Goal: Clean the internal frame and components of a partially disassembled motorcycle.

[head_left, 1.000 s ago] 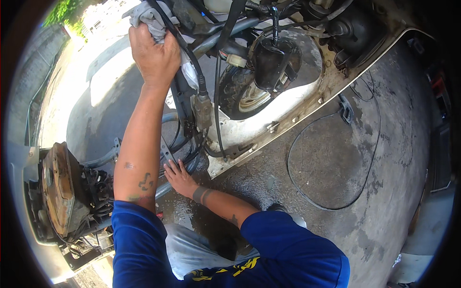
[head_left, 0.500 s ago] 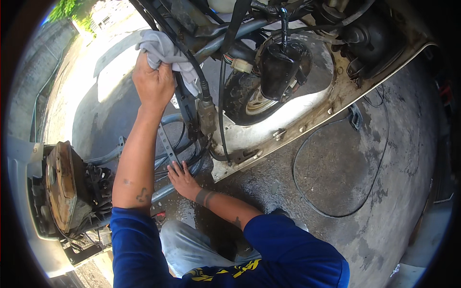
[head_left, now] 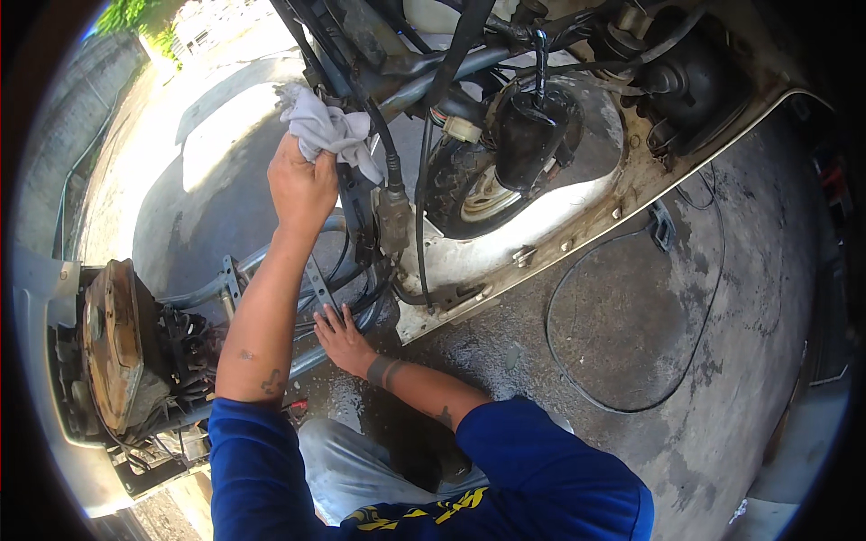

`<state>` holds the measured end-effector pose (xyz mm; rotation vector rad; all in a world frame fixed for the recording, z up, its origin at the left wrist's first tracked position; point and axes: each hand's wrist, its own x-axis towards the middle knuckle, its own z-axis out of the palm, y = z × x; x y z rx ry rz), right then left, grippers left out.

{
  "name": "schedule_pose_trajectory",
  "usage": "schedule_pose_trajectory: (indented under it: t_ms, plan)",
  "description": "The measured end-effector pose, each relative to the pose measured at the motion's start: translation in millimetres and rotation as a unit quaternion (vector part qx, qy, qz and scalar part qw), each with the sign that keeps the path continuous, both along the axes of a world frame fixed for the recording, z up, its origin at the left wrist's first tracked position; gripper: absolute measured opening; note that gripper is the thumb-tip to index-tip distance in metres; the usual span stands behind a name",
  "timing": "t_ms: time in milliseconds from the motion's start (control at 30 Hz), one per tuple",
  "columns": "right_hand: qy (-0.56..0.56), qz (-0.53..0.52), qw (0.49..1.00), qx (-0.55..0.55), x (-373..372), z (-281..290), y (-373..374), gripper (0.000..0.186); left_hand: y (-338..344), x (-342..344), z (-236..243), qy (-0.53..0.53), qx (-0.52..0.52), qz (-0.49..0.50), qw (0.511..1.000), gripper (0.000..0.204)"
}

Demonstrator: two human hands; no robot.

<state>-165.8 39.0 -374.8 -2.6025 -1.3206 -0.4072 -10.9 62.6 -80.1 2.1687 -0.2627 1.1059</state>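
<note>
The crumpled pale grey cloth rag (head_left: 329, 131) sits against the dark metal frame tubes (head_left: 361, 194), bunched in the left hand (head_left: 302, 185). Best wiped with firm, short strokes while the right hand (head_left: 341, 335), fingers spread flat, braces on the lower frame rail (head_left: 311, 302).

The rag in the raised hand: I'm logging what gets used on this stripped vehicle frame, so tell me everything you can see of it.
The rag is a pale grey-white cloth, soft and crumpled, bunched into folds. The left hand grips its lower part from below, arm raised, and presses it against the dark frame tube beside a black cable. Its free end drapes right over the tube. It lies partly in sunlight; any stains are too faint to tell.
</note>
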Motion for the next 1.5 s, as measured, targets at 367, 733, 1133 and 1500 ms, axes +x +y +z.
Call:
schedule_pose_trajectory:
  t_ms: [367,733,1133,1500]
  plan:
    - [0.005,0.016,1.0,-0.004,2.6,2.2,5.6,0.048,44.3,-42.3,79.5,-0.044,-0.174,-0.035,0.983,0.041]
    - [0.006,0.006,1.0,-0.007,-1.4,-3.6,6.5,0.048,-33.3,-6.4,190.0,-0.291,0.394,0.154,0.858,0.033]
    - [0.02,0.001,1.0,0.008,2.9,-8.1,2.9,0.048,-36.0,-27.1,237.2,-0.184,0.561,0.06,0.805,0.019]
    - [0.009,-0.007,1.0,-0.011,0.7,-4.3,2.1,0.048,-28.4,-32.0,243.3,-0.11,0.552,0.02,0.827,0.023]
